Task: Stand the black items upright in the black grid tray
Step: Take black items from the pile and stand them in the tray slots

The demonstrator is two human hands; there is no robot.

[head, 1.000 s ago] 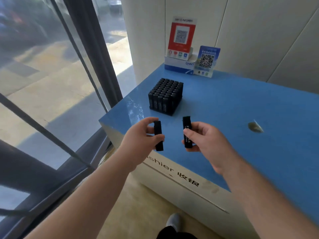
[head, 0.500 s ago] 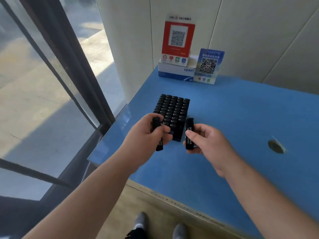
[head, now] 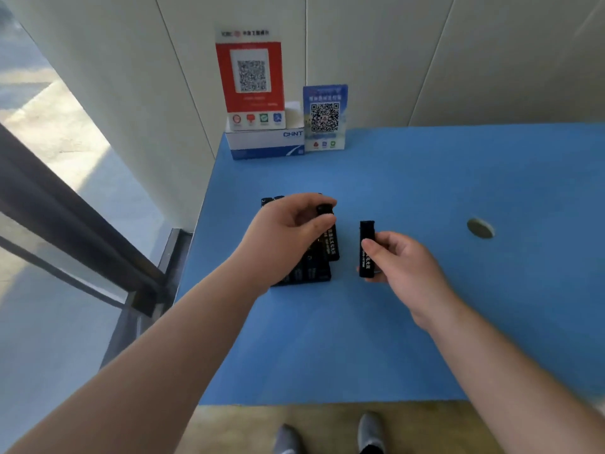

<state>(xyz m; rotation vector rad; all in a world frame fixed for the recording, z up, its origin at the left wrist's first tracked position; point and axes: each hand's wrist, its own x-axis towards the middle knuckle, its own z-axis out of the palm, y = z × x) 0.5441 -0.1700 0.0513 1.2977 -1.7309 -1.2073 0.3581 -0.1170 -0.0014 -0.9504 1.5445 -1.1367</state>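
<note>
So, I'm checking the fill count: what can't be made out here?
- Head view: the left hand covers most of the black grid tray, so free slots can't be counted.
- White print on the black item pinched by the right hand is too small to read.
- Shoes cut off by the bottom edge.

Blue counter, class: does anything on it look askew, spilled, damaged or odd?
Nothing is spilled or visibly damaged. The one oddity is a round hole or mark in the blue counter, right of the right hand. Each hand holds a black item upright.
</note>
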